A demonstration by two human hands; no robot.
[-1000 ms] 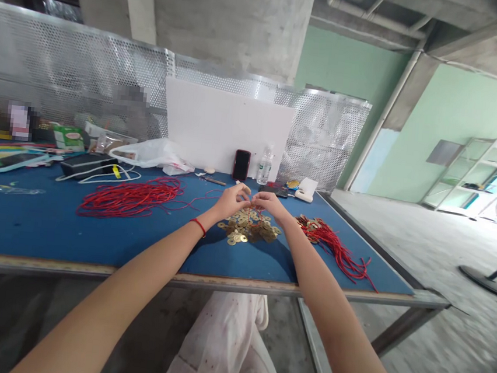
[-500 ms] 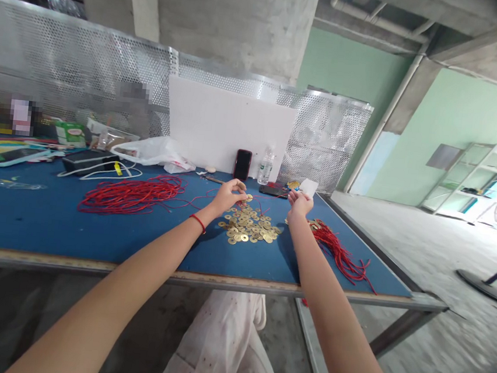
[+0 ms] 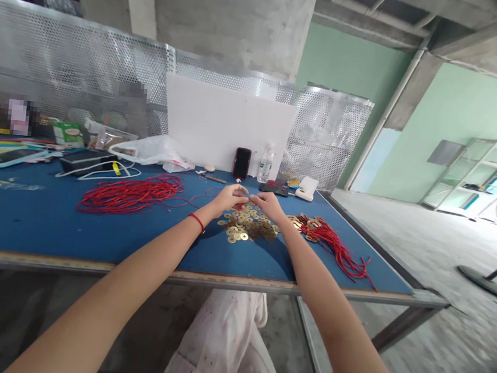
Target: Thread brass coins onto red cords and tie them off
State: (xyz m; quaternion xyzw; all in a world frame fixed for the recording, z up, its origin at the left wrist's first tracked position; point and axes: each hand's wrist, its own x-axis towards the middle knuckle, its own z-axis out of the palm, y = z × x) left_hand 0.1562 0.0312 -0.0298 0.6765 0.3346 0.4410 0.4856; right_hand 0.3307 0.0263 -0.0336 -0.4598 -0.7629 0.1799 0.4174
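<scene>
My left hand (image 3: 228, 199), with a red cord bracelet at its wrist, is closed in a pinch on a round brass coin with a hole, mostly hidden at the fingertips. My right hand (image 3: 271, 205) is closed too, its fingertips meeting those of the left; what it grips is hidden. Below both hands lies a loose heap of brass coins (image 3: 239, 232) on the blue tabletop. Beside my right forearm rests a bunch of red cords (image 3: 338, 249) with coins at its near-hand end. A thin red cord (image 3: 187, 204) runs toward my left hand.
A large bundle of red cord (image 3: 129, 194) lies at the left. Along the back stand an upright phone (image 3: 242, 162), a water bottle (image 3: 265, 164) and a white plastic bag (image 3: 150, 150). A flat dark phone (image 3: 273, 189) and a white case (image 3: 306, 189) lie behind my right hand.
My right hand has moved left from beside the white case to meet my left hand above the coins. My left hand has stayed nearly in place.
</scene>
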